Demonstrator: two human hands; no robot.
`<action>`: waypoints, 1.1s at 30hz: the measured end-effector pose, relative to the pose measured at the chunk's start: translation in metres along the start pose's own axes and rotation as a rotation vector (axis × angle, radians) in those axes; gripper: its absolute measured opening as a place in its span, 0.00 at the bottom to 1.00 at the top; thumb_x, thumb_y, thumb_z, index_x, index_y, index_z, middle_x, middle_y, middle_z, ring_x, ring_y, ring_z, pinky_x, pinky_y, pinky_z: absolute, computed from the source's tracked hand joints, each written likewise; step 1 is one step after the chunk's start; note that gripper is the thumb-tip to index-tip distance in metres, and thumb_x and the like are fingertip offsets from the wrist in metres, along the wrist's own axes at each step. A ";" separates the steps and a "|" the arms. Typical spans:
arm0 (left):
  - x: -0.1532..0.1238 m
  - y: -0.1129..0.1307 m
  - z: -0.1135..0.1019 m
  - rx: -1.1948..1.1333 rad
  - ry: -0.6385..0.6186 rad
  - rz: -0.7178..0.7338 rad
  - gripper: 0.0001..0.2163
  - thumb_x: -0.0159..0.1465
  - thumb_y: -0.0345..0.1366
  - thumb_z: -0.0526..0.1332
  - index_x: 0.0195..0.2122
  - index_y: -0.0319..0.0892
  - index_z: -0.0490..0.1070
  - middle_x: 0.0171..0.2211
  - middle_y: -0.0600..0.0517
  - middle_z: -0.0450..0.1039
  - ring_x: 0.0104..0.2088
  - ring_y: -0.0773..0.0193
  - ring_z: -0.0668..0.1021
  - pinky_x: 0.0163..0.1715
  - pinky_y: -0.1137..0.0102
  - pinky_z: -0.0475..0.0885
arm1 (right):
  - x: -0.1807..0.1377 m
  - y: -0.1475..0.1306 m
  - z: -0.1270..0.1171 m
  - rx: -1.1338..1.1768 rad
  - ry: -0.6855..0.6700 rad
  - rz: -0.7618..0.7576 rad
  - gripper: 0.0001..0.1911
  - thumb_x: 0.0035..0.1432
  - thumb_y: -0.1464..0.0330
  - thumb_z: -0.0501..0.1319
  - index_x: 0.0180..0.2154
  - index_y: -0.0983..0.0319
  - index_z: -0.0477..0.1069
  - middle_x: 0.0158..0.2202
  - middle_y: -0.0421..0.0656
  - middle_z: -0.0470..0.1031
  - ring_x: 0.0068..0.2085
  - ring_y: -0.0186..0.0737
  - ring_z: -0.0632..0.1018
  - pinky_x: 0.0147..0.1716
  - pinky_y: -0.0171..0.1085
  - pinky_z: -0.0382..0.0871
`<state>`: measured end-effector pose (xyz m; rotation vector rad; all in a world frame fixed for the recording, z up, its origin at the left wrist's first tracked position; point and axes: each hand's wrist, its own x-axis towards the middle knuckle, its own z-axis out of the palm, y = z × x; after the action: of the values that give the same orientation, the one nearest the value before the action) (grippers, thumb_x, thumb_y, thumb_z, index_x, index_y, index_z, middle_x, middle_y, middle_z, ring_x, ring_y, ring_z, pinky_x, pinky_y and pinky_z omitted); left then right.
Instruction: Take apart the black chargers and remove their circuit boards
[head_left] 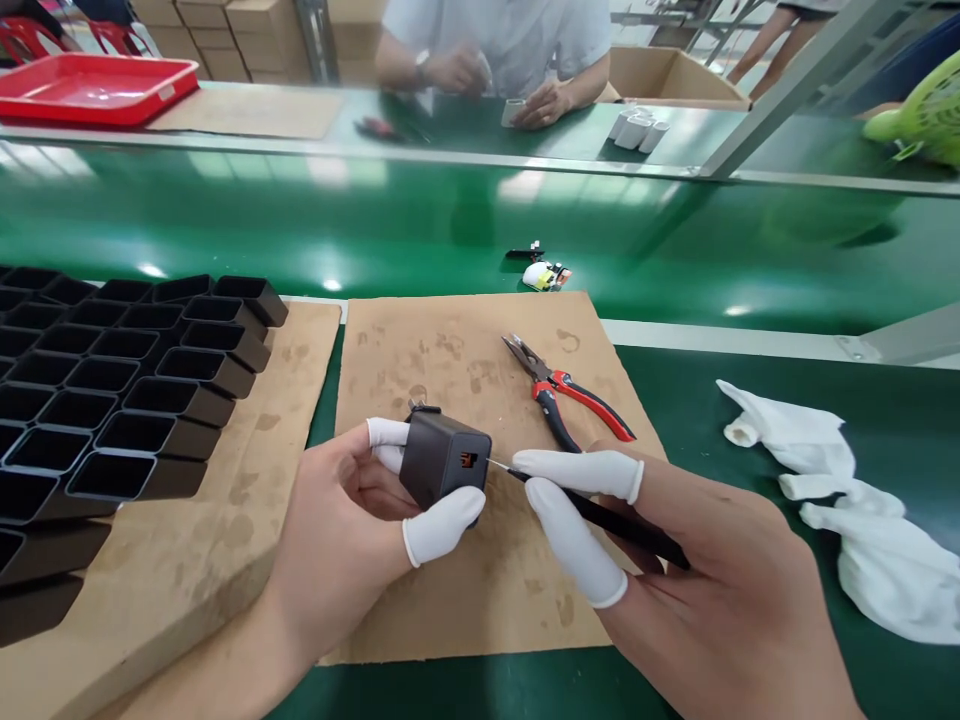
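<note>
My left hand (352,520), with white finger cots on its fingertips, grips a small black charger (442,455). Metal prongs show at its far end, and an open port with copper-coloured contacts faces right. In my right hand (675,550), also in finger cots, is a pair of black tweezers (600,515), held like a pen. Their thin tip is right beside the port; whether it touches I cannot tell. Behind my right hand, long-nose pliers (555,385) with red and black handles lie on a cardboard sheet (405,340).
Rows of black open casings (112,400) stand on cardboard at the left. White cloths (847,500) lie at the right. Small parts (544,272) sit on the green belt (300,220). Across it, a person (495,60) works near a red tray (97,90) and a metal post (780,90).
</note>
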<state>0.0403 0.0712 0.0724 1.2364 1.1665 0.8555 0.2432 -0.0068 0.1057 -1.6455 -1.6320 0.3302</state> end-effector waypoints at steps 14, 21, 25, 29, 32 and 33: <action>-0.001 0.002 0.002 0.209 0.126 0.227 0.16 0.49 0.39 0.83 0.38 0.47 0.85 0.28 0.56 0.85 0.23 0.62 0.84 0.23 0.71 0.84 | 0.002 -0.006 0.008 -0.089 0.000 -0.043 0.10 0.75 0.69 0.64 0.43 0.52 0.84 0.28 0.37 0.82 0.25 0.35 0.80 0.23 0.35 0.68; -0.002 -0.004 0.001 0.269 0.145 0.271 0.16 0.51 0.39 0.83 0.40 0.47 0.85 0.31 0.55 0.87 0.28 0.60 0.87 0.29 0.68 0.88 | 0.000 -0.006 0.012 -0.122 -0.019 -0.055 0.13 0.76 0.70 0.62 0.37 0.55 0.80 0.28 0.36 0.80 0.25 0.34 0.72 0.24 0.37 0.62; -0.001 -0.013 0.000 0.342 0.178 0.326 0.18 0.53 0.41 0.82 0.43 0.46 0.84 0.35 0.53 0.88 0.32 0.56 0.88 0.34 0.63 0.91 | -0.002 -0.004 0.017 -0.141 -0.028 -0.036 0.14 0.77 0.71 0.61 0.34 0.57 0.75 0.29 0.36 0.79 0.26 0.34 0.72 0.25 0.39 0.60; 0.001 -0.020 0.001 0.429 0.233 0.376 0.20 0.53 0.45 0.82 0.45 0.47 0.84 0.37 0.51 0.88 0.34 0.53 0.89 0.38 0.57 0.91 | -0.001 -0.001 0.023 -0.131 -0.066 0.047 0.16 0.75 0.71 0.60 0.31 0.57 0.65 0.27 0.34 0.75 0.24 0.33 0.70 0.24 0.39 0.57; 0.002 -0.022 0.002 0.479 0.251 0.401 0.21 0.54 0.46 0.81 0.46 0.47 0.83 0.39 0.50 0.88 0.35 0.52 0.89 0.39 0.55 0.90 | 0.001 0.000 0.028 -0.052 -0.112 0.125 0.15 0.74 0.72 0.61 0.31 0.56 0.64 0.28 0.34 0.76 0.26 0.34 0.72 0.27 0.38 0.59; 0.002 -0.022 0.002 0.493 0.259 0.412 0.20 0.54 0.46 0.80 0.46 0.47 0.83 0.39 0.50 0.88 0.35 0.52 0.89 0.39 0.54 0.90 | 0.002 0.000 0.029 -0.021 -0.137 0.154 0.14 0.74 0.72 0.61 0.33 0.56 0.66 0.29 0.34 0.78 0.28 0.35 0.74 0.28 0.38 0.61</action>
<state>0.0403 0.0687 0.0502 1.8543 1.4070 1.0939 0.2240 0.0045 0.0875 -1.8036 -1.6160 0.5152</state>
